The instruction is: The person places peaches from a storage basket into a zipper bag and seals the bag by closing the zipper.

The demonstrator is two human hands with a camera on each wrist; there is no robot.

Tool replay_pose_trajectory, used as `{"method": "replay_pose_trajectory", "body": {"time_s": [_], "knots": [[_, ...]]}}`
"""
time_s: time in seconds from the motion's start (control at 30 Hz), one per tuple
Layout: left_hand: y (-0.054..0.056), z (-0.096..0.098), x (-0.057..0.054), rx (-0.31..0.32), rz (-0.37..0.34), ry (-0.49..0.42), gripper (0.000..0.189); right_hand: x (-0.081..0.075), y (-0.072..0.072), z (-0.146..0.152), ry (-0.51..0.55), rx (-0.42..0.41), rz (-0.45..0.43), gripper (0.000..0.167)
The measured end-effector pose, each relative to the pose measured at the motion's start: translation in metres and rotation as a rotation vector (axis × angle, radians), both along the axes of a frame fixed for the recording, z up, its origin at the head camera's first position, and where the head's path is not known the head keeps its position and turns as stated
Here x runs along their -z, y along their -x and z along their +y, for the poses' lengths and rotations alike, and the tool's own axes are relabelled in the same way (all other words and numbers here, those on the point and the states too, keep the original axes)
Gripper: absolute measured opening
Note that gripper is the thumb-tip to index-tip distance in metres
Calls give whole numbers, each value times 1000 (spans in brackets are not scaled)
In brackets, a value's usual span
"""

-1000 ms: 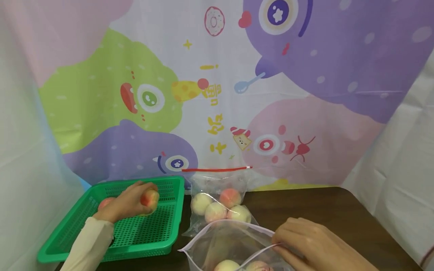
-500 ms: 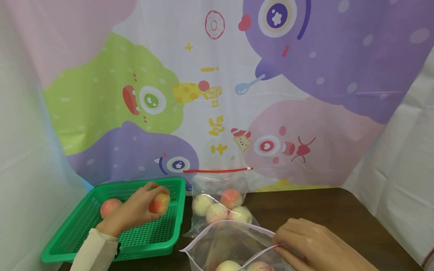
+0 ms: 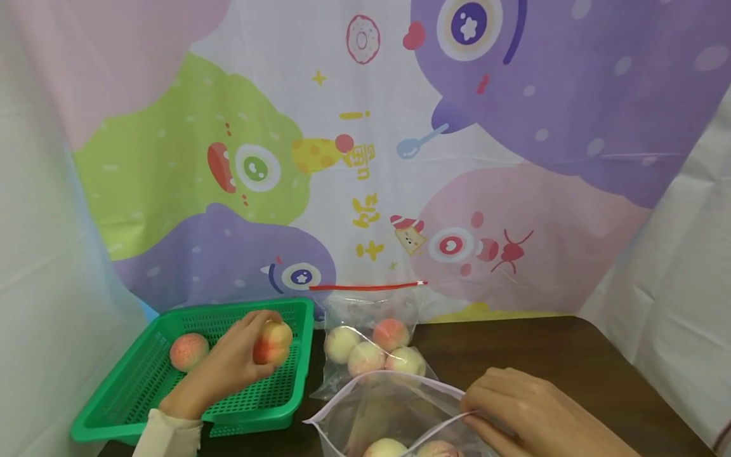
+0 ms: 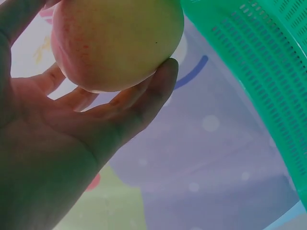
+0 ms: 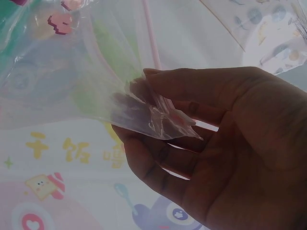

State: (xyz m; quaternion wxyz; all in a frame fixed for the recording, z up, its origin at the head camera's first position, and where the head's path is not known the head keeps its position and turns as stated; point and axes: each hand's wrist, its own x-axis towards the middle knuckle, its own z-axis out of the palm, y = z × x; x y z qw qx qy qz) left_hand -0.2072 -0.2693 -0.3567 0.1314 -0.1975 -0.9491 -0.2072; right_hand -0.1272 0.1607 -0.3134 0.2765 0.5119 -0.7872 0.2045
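Note:
My left hand [image 3: 234, 358] grips a red-and-yellow peach [image 3: 274, 343] above the right part of a green plastic basket [image 3: 307, 355]. In the left wrist view, fingers and thumb curl round the peach [image 4: 120, 43]. Another pinkish peach [image 3: 189, 352] lies in the basket, left of the hand. At the front, a clear zip bag [image 3: 365, 406] with a pale lilac rim gapes open, peaches [image 3: 385, 448] showing inside. My right hand [image 3: 525, 406] pinches that bag's right corner; in the right wrist view, thumb and fingers hold the crumpled plastic [image 5: 163, 117].
Behind the open bag stands a second clear bag [image 3: 371, 308] with a red zip strip [image 3: 365, 288] and several peaches [image 3: 366, 360]. Dark brown tabletop [image 3: 514, 343] extends to the right. A cartoon-printed cloth [image 3: 365, 190] hangs at the back, with white cloth at both sides.
My left hand has moved rightward with its peach, toward the basket's right rim, uncovering the other peach in the basket. The right hand keeps its hold on the bag.

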Motion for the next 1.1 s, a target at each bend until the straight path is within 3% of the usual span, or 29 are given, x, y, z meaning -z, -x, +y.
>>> {"method": "replay_pose_trajectory", "body": {"time_s": [0.37, 0.73, 0.93, 1.1], "knots": [[-23, 13, 4, 18, 111, -46, 62, -2, -1, -2, -25, 18, 2, 9], [-50, 14, -19, 5, 206, -32, 66, -4, -1, -2, -40, 30, 4, 10], [-56, 15, -25, 28, 238, -13, 67, -2, 2, -3, -29, 17, -15, 2], [-58, 15, -28, 25, 238, -7, 67, 1, 3, -5, -10, 10, -18, 19]]}}
